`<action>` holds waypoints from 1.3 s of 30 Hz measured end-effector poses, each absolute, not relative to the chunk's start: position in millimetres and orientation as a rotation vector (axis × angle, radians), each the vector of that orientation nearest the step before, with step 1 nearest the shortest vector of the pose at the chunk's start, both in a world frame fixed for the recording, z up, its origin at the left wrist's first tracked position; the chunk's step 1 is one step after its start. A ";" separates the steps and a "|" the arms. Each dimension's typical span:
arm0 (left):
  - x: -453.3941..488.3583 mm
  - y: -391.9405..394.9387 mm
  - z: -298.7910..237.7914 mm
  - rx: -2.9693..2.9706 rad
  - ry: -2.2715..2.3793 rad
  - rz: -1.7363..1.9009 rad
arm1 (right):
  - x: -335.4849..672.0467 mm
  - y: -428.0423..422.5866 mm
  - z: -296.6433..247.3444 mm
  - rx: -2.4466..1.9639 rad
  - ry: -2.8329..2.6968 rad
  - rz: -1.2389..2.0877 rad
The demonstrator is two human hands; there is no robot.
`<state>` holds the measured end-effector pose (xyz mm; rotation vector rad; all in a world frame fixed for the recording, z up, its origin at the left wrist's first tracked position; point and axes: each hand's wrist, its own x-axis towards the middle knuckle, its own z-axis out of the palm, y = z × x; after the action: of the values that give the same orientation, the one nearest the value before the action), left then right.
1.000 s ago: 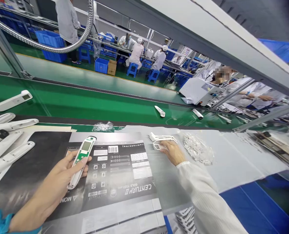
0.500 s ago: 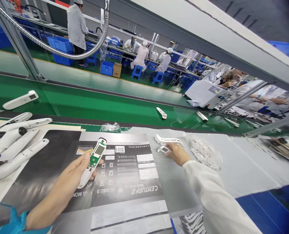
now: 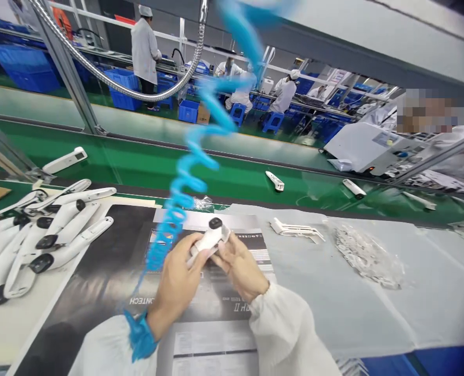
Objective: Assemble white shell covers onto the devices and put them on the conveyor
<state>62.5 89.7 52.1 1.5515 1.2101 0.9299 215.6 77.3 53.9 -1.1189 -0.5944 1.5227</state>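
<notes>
Both my hands meet over the printed sheet (image 3: 98, 271) on the bench. My left hand (image 3: 179, 279) grips a white handheld device (image 3: 210, 237) with a dark round tip, turned so its white shell faces up. My right hand (image 3: 239, 266) closes on the same device from the right, fingers pinched at its lower part. A blue coiled cord (image 3: 185, 193) runs from my left wrist band up past the device. A stack of white plastic covers (image 3: 296, 228) lies to the right, apart from my hands.
Several white devices (image 3: 47, 235) lie in a row at the left. A clear bag of small parts (image 3: 367, 253) sits at the right. Behind runs a green conveyor (image 3: 145, 162) carrying single devices (image 3: 274, 180). Other people work at far benches.
My right hand left the stack of white covers and came in to the device. My left hand turned the device over, hiding its green board. The view shifted right.
</notes>
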 end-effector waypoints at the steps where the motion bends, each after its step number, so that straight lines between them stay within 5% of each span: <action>1: 63.2 88.5 50.6 1.577 1.206 0.924 | 205.8 76.7 54.2 -1.068 -0.619 1.546; 11: 57.2 79.8 31.9 1.693 1.128 0.851 | 203.4 72.9 46.1 -1.117 -0.755 1.424; 20: 50.2 67.3 22.8 2.234 1.121 0.125 | 185.5 77.0 29.1 -0.983 -0.029 1.537; 27: 43.5 76.7 26.5 2.135 1.456 0.772 | 162.2 66.8 39.7 -0.750 -0.186 1.624; 32: 62.8 74.7 20.8 2.158 1.424 0.872 | 149.1 76.0 11.8 -0.849 -0.045 1.419; 39: 31.0 144.6 49.3 1.911 1.059 0.154 | 191.8 66.4 25.8 -1.055 -0.215 1.568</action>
<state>31.0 144.6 49.3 1.9112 1.0592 0.1544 191.8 66.4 25.8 -1.0548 -0.2150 1.5681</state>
